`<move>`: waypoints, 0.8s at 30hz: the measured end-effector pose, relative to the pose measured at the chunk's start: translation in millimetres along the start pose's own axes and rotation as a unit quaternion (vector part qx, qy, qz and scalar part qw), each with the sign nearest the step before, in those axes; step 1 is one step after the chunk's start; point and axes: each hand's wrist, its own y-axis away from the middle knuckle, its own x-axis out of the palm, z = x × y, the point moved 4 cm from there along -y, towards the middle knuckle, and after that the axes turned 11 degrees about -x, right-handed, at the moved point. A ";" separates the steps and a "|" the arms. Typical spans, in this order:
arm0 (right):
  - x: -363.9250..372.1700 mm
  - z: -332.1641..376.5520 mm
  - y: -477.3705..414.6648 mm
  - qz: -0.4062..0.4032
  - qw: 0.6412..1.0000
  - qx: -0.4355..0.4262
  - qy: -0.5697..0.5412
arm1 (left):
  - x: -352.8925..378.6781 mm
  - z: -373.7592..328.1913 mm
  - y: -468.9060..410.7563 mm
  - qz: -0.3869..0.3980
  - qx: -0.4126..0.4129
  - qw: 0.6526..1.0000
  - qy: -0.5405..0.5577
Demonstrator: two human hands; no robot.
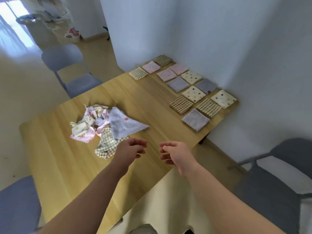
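Both our hands hold nothing: our left hand (133, 149) and right hand (175, 154) hover with fingers loosely curled, slightly apart, over the pale wooden table (67, 166). Just beside our left hand lies the crumpled pile of small patterned cloths (101, 125), its brown checked cloth (106, 146) nearest. Folded cloth squares (194, 93) lie in rows well apart, by the wall.

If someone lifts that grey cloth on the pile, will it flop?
Probably flop: the grey cloth drapes over the crumpled pile, following its bumps. It looks thin, so likely light. Pushed, it would probably bunch rather than slide whole.
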 end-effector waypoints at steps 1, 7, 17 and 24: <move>9.1 -5.6 6.6 -0.015 1.000 -0.001 0.003 | -8.5 7.7 -2.1 0.008 -0.002 1.000 0.004; 91.1 -44.7 49.7 -0.116 0.992 0.049 -0.022 | -77.1 44.0 -11.7 0.072 -0.043 0.996 -0.017; 230.9 -45.6 108.1 -0.137 0.989 0.028 -0.042 | -220.8 68.8 -6.9 0.093 -0.034 0.995 -0.005; 334.1 -50.0 139.2 -0.150 0.984 -0.017 -0.093 | -317.0 83.9 21.5 0.099 0.002 0.994 -0.040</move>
